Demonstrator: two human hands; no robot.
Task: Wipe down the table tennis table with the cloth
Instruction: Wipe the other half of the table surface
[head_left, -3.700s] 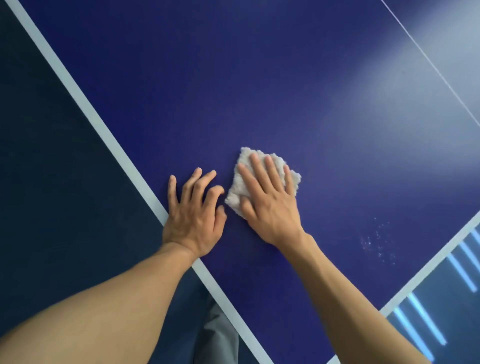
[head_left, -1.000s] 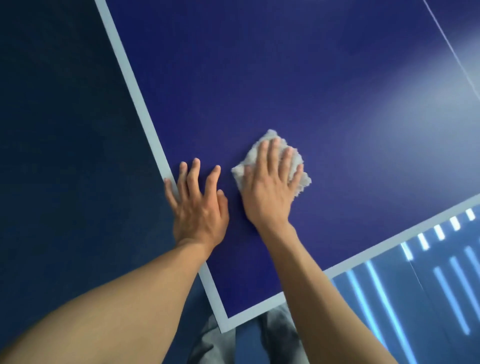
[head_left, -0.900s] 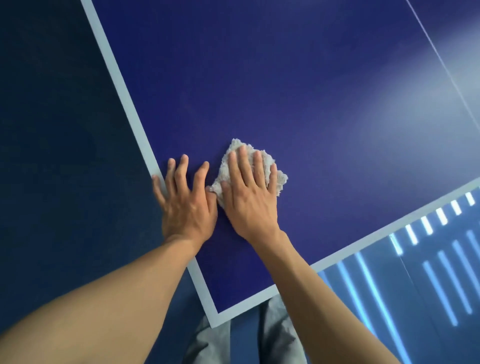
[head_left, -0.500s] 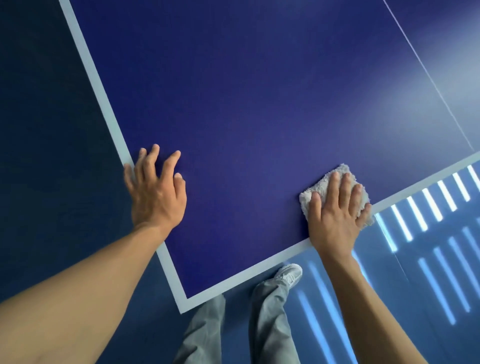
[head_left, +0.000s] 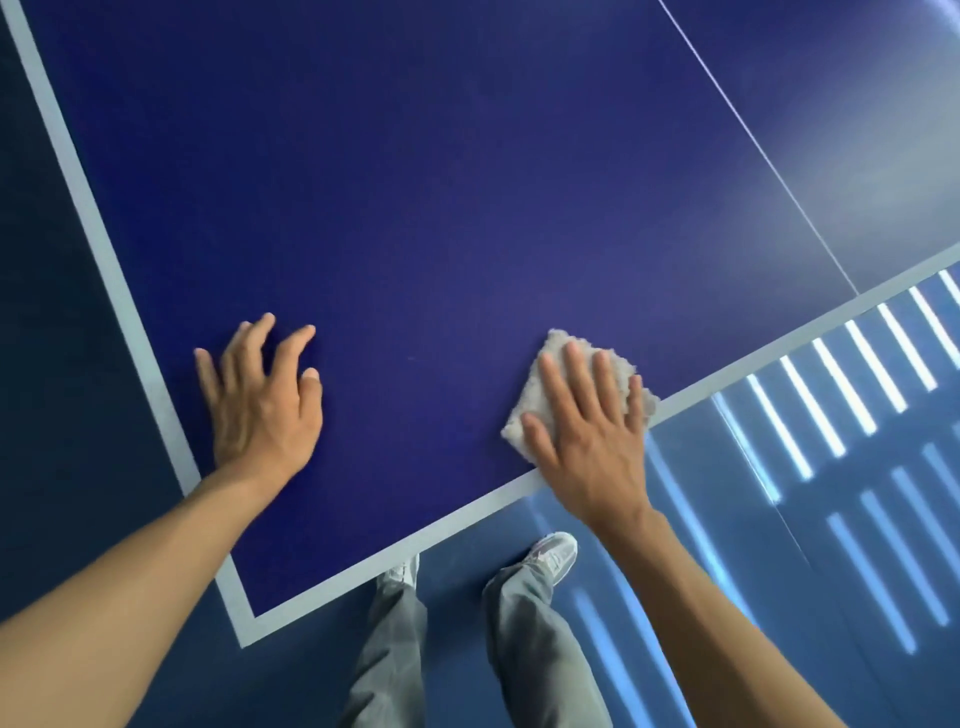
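The blue table tennis table (head_left: 441, 218) fills most of the head view, with white border lines along its left and near edges. A folded whitish cloth (head_left: 558, 348) lies on the table right at the near edge line. My right hand (head_left: 587, 415) presses flat on the cloth with straight fingers, its heel over the white edge line. My left hand (head_left: 260, 400) rests on the bare table near the left edge line, fingers spread and slightly bent, holding nothing.
The table's near corner (head_left: 241, 629) is at lower left. A thin white centre line (head_left: 758, 150) runs up the table at right. Below the edge stand my grey-trousered legs (head_left: 530, 639) and shoes on a blue floor with bright light stripes (head_left: 841, 395).
My right hand slid the cloth from beside my left hand to the right along the near edge, then slightly back inward. My left hand stays planted near the left edge line.
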